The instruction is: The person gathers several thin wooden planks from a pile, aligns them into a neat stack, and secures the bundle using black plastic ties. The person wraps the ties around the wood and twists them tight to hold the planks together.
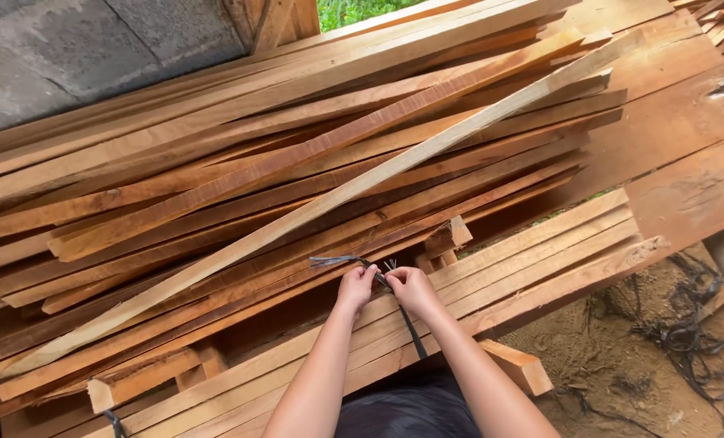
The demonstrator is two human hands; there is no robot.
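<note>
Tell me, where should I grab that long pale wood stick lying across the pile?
Probably near the low end of the long pale slat, gripping its narrow edges from above. It lies slanted on top of the darker planks, so nothing covers it, and that end is closest to the hands tying the dark strap.

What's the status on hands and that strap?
Left hand and right hand both pinching the dark strap over the planks. Pale slat lies diagonal behind, clear of hands.

Grey concrete wall (70, 49), sandy ground (621, 357), greenery (354, 10)
</note>
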